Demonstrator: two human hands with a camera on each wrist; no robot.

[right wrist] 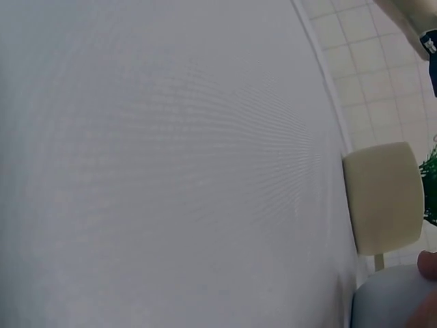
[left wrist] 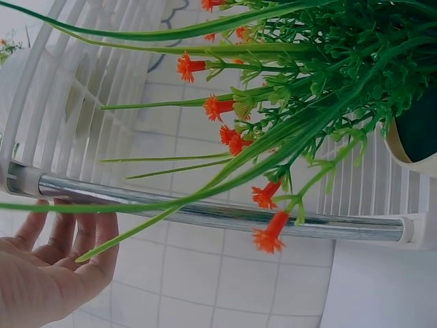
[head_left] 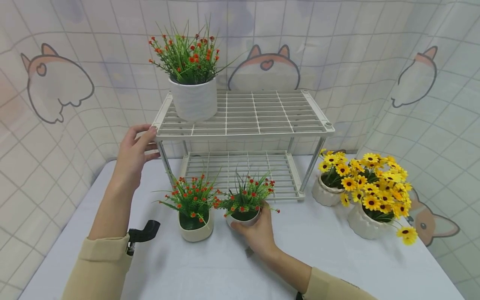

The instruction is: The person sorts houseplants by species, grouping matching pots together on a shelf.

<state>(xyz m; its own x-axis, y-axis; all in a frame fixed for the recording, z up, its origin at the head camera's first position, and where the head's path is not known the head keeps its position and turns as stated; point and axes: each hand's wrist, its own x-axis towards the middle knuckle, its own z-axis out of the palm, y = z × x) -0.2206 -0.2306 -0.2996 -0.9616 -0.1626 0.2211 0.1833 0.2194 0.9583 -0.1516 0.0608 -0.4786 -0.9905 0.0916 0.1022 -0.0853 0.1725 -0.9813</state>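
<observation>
My right hand grips a small white pot of red flowers that stands on the table in front of the white wire rack. In the right wrist view this pot shows at the bottom right with a fingertip on it. A cream pot of red flowers stands just left of it. My left hand rests with straight fingers on the rack's front-left top corner, by the chrome post. A taller white pot with red flowers stands on the top shelf at the left.
Two white pots of yellow flowers stand on the table to the right of the rack. The rack's lower shelf holds nothing. A white cloth covers the table, and a patterned curtain hangs behind and at both sides.
</observation>
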